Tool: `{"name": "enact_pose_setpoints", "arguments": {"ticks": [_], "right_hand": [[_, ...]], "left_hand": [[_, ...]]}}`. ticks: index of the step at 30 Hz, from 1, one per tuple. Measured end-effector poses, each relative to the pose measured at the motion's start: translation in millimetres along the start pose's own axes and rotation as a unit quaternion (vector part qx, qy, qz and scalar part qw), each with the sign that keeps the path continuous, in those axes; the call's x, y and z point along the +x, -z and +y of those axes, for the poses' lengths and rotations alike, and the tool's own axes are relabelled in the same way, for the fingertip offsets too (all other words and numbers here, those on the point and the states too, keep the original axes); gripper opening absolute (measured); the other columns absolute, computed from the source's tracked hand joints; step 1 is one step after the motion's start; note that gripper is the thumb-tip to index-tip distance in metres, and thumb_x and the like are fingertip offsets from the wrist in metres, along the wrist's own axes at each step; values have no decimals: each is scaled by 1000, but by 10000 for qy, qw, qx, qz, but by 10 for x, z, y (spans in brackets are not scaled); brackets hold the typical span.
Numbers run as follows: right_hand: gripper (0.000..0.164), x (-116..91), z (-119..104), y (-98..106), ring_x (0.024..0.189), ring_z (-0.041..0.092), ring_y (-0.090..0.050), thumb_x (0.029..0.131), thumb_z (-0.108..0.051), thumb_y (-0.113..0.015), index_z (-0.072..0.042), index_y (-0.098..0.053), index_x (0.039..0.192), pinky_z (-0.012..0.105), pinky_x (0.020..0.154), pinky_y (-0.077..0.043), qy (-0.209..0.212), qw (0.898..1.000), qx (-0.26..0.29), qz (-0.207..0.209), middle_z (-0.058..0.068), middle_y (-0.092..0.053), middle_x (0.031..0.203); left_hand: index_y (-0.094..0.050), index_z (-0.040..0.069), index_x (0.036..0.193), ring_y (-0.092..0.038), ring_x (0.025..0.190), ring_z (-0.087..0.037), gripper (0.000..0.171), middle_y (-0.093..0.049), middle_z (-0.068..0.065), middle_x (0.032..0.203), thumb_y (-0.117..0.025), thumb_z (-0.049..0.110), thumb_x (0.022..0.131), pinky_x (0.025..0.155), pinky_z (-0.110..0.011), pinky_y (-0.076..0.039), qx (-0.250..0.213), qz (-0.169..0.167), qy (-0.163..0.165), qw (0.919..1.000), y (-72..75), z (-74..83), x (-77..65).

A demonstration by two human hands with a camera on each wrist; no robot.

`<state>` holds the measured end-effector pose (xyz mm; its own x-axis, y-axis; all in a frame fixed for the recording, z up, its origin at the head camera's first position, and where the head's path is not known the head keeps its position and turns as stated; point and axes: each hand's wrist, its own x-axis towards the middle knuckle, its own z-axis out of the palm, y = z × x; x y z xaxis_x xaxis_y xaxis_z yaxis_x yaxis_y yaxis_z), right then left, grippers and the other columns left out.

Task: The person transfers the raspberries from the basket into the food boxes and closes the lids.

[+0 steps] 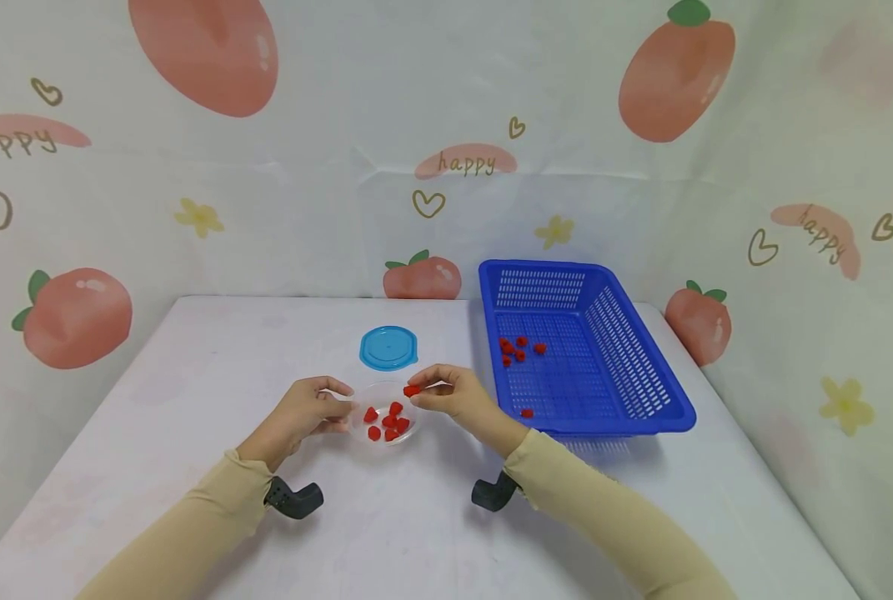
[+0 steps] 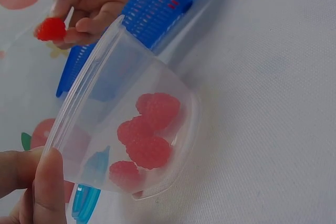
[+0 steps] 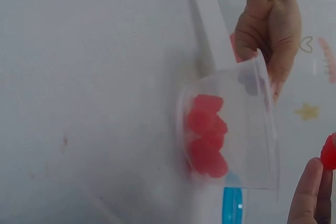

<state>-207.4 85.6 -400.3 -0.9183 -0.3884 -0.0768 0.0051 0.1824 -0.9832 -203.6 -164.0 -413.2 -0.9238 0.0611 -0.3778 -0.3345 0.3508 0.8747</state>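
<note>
A clear plastic bowl (image 1: pixel 361 431) stands on the table with several red raspberries (image 2: pixel 149 151) in its bottom. My left hand (image 1: pixel 305 414) grips the bowl's left rim between thumb and fingers, as the left wrist view (image 2: pixel 48 182) also shows. Over the bowl's right rim, my right hand (image 1: pixel 457 398) pinches one raspberry (image 1: pixel 412 390) between thumb and fingertips. In the left wrist view that raspberry (image 2: pixel 51 29) is held above the rim level. Just behind the bowl lies a round blue lid (image 1: pixel 388 347).
A blue slotted plastic basket (image 1: pixel 604 358) stands at the right, close beside my right forearm. Several raspberries (image 1: pixel 519 355) lie in its left part, and a single one (image 1: pixel 527 413) near its front wall. A fruit-patterned cloth (image 1: pixel 303 192) hangs behind the table.
</note>
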Motion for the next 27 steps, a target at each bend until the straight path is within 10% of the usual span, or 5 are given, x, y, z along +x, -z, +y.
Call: {"name": "enact_pose_setpoints", "arguments": {"ticks": [27], "right_hand": [[30, -1, 83, -37, 86, 13, -62, 86, -6, -70, 2, -64, 114, 26, 83, -57, -260, 9991, -346, -30, 17, -65, 110]], "left_hand": [[-54, -3, 122, -59, 67, -15, 37, -62, -7, 80, -66, 13, 90, 64, -21, -57, -38, 0, 13, 10000, -4, 3, -1]]}}
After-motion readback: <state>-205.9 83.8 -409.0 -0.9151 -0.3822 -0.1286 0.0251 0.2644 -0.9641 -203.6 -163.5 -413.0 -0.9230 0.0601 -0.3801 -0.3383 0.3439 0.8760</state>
